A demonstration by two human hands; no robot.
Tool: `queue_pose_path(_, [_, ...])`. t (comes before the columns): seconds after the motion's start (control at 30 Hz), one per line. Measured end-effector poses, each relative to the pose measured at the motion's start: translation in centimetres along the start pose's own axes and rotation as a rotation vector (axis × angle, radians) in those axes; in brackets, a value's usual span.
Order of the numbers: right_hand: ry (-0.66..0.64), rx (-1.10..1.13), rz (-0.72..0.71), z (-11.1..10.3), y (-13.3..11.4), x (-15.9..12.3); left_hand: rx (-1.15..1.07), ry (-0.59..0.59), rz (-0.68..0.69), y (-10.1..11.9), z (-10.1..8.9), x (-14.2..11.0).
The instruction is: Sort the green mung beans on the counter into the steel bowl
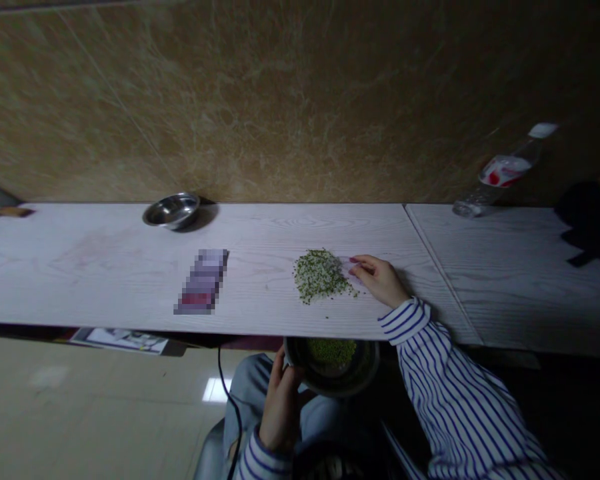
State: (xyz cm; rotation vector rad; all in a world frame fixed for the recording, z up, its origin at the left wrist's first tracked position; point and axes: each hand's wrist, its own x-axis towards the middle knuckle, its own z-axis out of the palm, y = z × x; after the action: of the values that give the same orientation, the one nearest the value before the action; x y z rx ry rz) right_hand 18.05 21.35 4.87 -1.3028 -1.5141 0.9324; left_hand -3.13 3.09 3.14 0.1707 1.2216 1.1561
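Observation:
A loose pile of green beans mixed with white grains [320,275] lies on the white wood-grain table. My right hand [378,279] is at the pile's right edge, its fingers closed on a thin, pale, see-through piece like a plastic card [347,267]. That piece touches the grains, and its exact kind is unclear. Below the table's front edge, my left hand [283,393] grips the rim of a metal bowl [363,380]. Green beans [333,350] lie in the bowl, whose far side is hidden under the table.
Against the wall stands a metal bowl [173,212]. A pixelated flat item [201,281] lies left of the pile. A clear bottle with a white cap [505,171] stands at the back right, near a dark object [590,217]. A black cable [236,407] hangs at my left.

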Motion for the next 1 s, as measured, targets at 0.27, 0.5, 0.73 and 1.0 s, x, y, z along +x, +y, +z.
queue_pose_path(0.27, [-0.063, 0.025, 0.023, -0.2, -0.5, -0.8, -0.013, -0.006, -0.003, 0.0, 0.0, 0.0])
queue_pose_path(0.5, [-0.093, 0.028, 0.036, -0.2, -0.8, -1.3, 0.003, -0.014, -0.008, 0.0, 0.2, -0.2])
queue_pose_path(0.73, [-0.104, -0.007, 0.027, -0.3, -0.9, -1.8, 0.007, -0.027, 0.000, 0.0, 0.3, -0.5])
queue_pose_path(1.0, [-0.100, -0.066, -0.006, -0.4, -1.5, -2.6, 0.022, -0.029, -0.010, -0.1, 0.0, -0.3])
